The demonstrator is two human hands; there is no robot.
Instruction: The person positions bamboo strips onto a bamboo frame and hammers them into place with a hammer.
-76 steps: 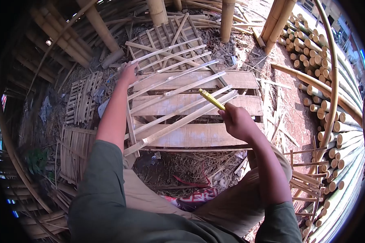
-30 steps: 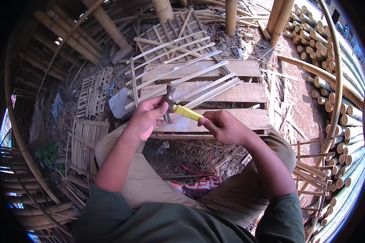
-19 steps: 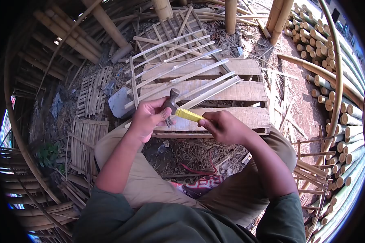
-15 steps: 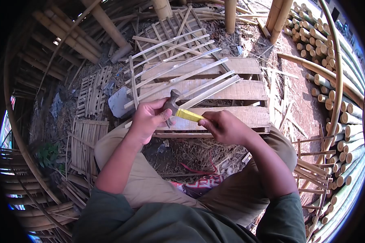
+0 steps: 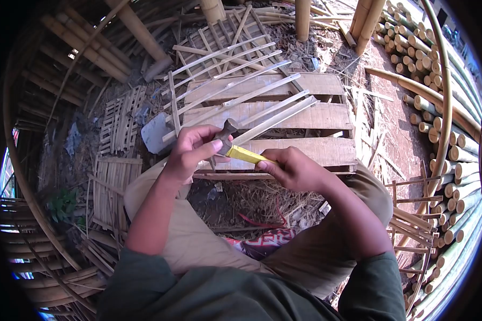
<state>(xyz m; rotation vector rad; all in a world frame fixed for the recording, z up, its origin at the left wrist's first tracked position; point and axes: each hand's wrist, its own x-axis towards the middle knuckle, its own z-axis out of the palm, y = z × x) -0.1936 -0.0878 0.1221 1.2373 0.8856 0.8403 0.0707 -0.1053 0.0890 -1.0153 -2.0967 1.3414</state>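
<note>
A claw hammer (image 5: pixel 243 154) with a yellow handle and dull metal head is held over the near edge of a low wooden plank bench (image 5: pixel 310 152). My right hand (image 5: pixel 292 168) is closed around the end of the handle. At the head, my left hand (image 5: pixel 190 152) grips with its thumb against the metal; some of its fingers are hidden. Beyond the hammer, a frame of thin bamboo slats (image 5: pixel 251 94) lies slanted across the bench.
Stacked cut bamboo poles (image 5: pixel 455 187) line the right side. A slatted panel (image 5: pixel 122 120) and another panel (image 5: pixel 115 187) lie to the left. Upright bamboo posts (image 5: pixel 302 21) stand behind the bench. Loose strips and shavings litter the ground.
My left hand has shifted on the hammer head, its thumb now pressed over the metal. The hammer has moved slightly left. The slat frame looks unmoved.
</note>
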